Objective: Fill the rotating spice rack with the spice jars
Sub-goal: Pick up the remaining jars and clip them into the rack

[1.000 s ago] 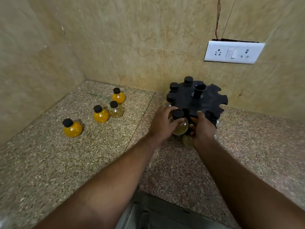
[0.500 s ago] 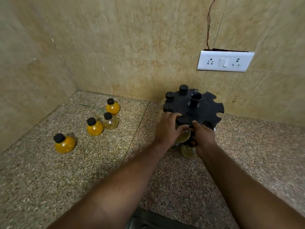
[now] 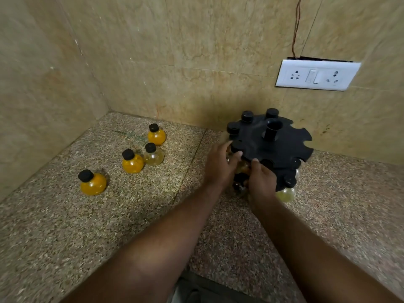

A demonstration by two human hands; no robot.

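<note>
The spice rack (image 3: 258, 147) and every jar cap are black; the front orange jar (image 3: 93, 184), middle orange jar (image 3: 132, 163) and back orange jar (image 3: 156, 136) glow bright orange-yellow. The pale jar (image 3: 154, 158) is clear with a straw tint, the near jar (image 3: 243, 167) amber, and the right rack jar (image 3: 286, 193) pale yellow. The tabletop (image 3: 65, 226) is granite speckled beige, brown and dark, the wall (image 3: 175, 51) beige with faint marbled veins, the socket plate (image 3: 317, 75) white, and the wire (image 3: 296, 25) reddish-brown.
</note>
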